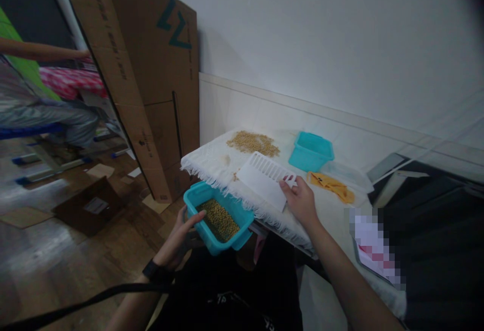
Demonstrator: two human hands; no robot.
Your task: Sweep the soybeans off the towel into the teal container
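My left hand (180,238) grips the near side of a teal plastic tub (206,197) filled with yellow-green beans, held just below the table's front edge. My right hand (300,200) is closed on the corner of a flat white plastic scraper with a slotted edge (264,180), which lies on the white fringed cloth (212,162) covering the table. A heap of loose beans (252,143) lies on the cloth beyond the scraper, apart from it.
A second, empty teal tub (310,150) stands at the back by the wall, beside a yellow cloth (333,186) and a clear lid (350,175). Large cardboard sheets (151,69) lean at the left. Another person's arm (41,51) shows far left. Cardboard pieces lie on the wooden floor.
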